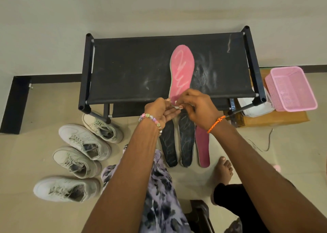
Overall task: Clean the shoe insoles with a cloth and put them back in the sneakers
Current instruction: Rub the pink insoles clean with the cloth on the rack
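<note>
A pink insole point(182, 69) lies on the black fabric shelf point(132, 69), its heel hanging over the front edge. My left hand point(159, 111) and my right hand point(196, 106) meet at that heel, and together they pinch a small white piece point(177, 107), seemingly a bit of cloth. Two dark insoles point(177, 144) and a magenta insole point(203, 147) lie on the floor below my hands. Several pale grey sneakers point(83, 144) stand in a row at the left.
A pink plastic basket point(292, 89) sits at the right on a brown board, with a white container point(254, 108) beside it. My bare foot point(223, 169) rests on the tiled floor. A thin cable point(267, 142) trails at the right.
</note>
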